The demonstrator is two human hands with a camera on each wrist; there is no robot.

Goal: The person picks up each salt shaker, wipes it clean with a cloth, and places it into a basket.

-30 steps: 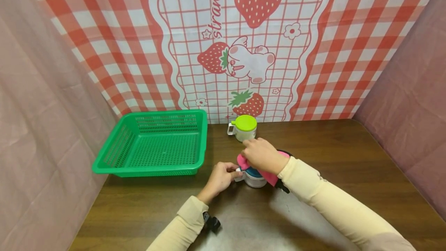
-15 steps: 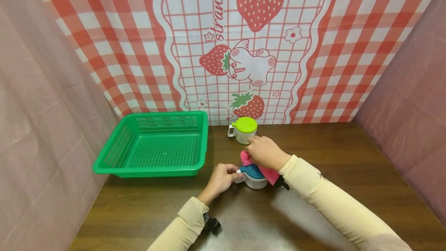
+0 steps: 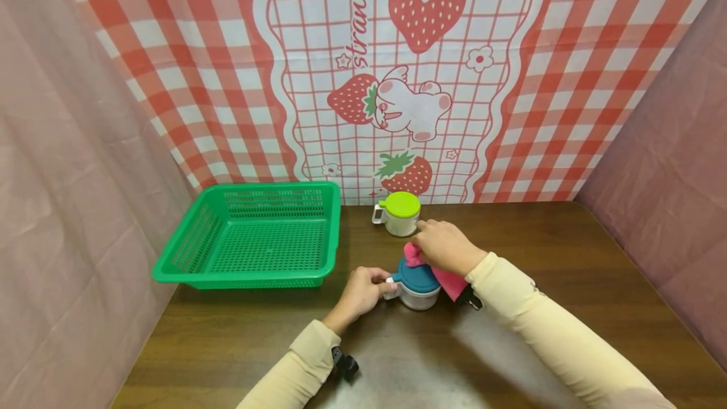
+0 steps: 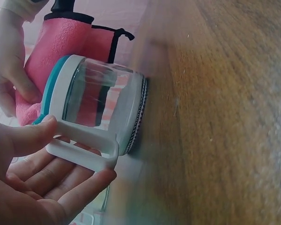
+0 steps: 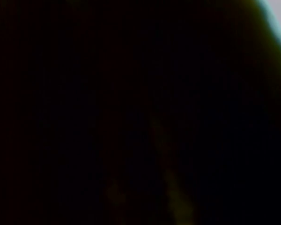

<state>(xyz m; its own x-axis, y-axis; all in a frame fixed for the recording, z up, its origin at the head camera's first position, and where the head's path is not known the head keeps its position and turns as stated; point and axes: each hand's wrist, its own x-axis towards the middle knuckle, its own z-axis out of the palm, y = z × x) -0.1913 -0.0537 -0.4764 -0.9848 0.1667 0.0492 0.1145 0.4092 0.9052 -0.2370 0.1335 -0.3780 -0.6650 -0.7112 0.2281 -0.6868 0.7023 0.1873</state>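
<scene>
A clear glass jar with a blue lid and a white handle stands upright on the table. My left hand holds that handle, thumb on its top end and fingers beneath it in the left wrist view. In my right hand is a pink cloth with black edging, bunched at the fingers. The bunched part meets the far side of the lid, while the rest hangs down beside the jar. The right wrist view is almost wholly dark, its lens covered.
A second jar with a lime-green lid stands just behind, close to my right fingertips. On the left sits a green plastic basket with nothing in it. A strawberry-print curtain backs the wooden table.
My right hand has slid a little to the right with the pink cloth across the lid, so more of the blue shows. The left hand keeps its hold on the handle.
</scene>
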